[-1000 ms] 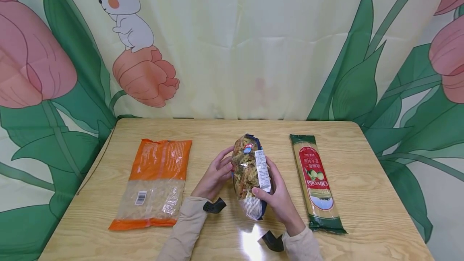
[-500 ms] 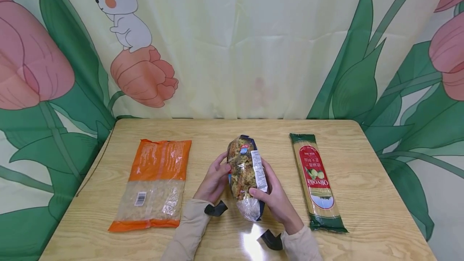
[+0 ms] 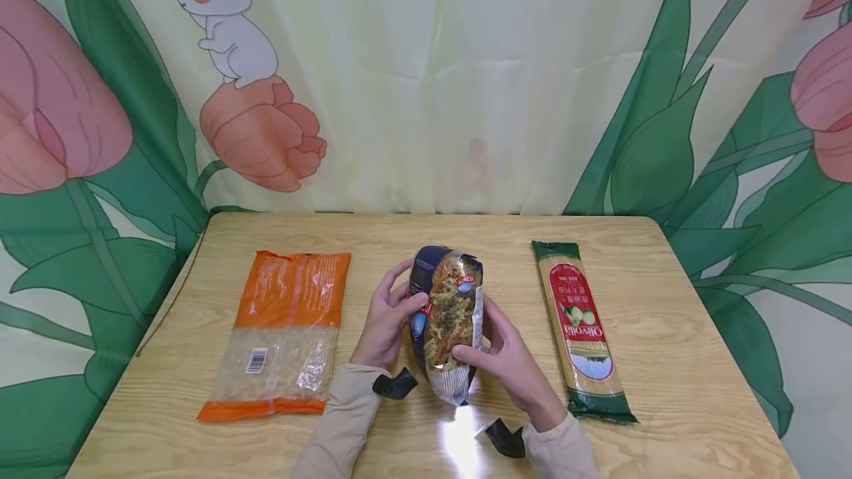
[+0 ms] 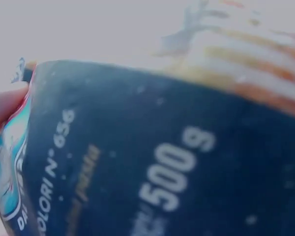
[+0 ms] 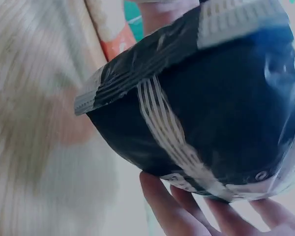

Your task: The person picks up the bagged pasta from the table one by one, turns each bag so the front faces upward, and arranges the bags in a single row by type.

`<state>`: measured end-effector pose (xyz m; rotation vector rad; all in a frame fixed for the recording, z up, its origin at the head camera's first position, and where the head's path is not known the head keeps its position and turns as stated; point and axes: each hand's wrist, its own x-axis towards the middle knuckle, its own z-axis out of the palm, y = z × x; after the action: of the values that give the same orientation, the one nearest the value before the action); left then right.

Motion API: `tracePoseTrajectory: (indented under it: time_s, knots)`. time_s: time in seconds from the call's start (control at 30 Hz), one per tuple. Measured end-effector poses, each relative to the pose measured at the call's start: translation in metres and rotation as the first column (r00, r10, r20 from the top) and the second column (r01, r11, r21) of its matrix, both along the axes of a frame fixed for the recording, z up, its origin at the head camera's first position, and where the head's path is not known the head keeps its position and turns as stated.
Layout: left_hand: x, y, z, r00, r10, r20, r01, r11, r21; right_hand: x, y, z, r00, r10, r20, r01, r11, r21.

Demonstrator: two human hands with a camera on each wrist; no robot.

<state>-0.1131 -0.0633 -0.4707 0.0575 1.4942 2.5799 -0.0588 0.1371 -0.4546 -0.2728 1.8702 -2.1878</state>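
Both hands hold a dark blue bag of pasta [image 3: 449, 316] above the middle of the table. Its clear window shows coloured spirals. My left hand [image 3: 386, 320] grips the left side, with the thumb on the front. The right hand [image 3: 509, 361] grips the lower right side, its thumb pressed on the window. In the left wrist view the blue pasta bag [image 4: 113, 147] fills the picture, printed "500 g" and "pasta". In the right wrist view, several right fingers [image 5: 172, 211] lie under the bag's folded end [image 5: 201, 113].
An orange and clear bag [image 3: 286, 338] with a barcode lies flat at left on the wooden table [image 3: 692, 390]. A long green and red packet of spaghetti [image 3: 582, 331] lies at right. Behind the table hangs a flowered curtain [image 3: 499, 80].
The pasta bag has turned about its length, so its dark blue left side now shows and the white label has moved to the right edge. Both hands keep their hold.
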Motion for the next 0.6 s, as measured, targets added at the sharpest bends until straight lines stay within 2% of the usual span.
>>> tracePoseTrajectory:
  time_s: [0.1, 0.2, 0.3, 0.47, 0.6]
  knots:
    - [0.001, 0.002, 0.003, 0.999, 0.04, 0.025, -0.04, 0.999, -0.012, 0.003, 0.001, 0.004, 0.998, -0.06, -0.005, 0.06, 0.995, 0.08]
    - [0.003, 0.002, 0.007, 0.996, 0.08, 0.048, -0.078, 0.996, -0.039, 0.006, 0.001, 0.008, 0.992, -0.122, -0.019, 0.123, 0.976, 0.177]
    - [0.004, 0.004, 0.011, 0.991, 0.121, 0.055, -0.117, 0.99, -0.08, 0.008, 0.0, 0.012, 0.986, -0.16, -0.045, 0.166, 0.961, 0.222]
    - [0.007, 0.01, 0.017, 0.975, 0.216, 0.057, -0.201, 0.959, -0.198, 0.009, -0.006, 0.017, 0.974, -0.207, -0.086, 0.223, 0.932, 0.285]
    - [0.009, 0.014, 0.021, 0.966, 0.254, 0.042, -0.235, 0.936, -0.261, 0.008, -0.012, 0.018, 0.968, -0.236, -0.09, 0.253, 0.914, 0.317]
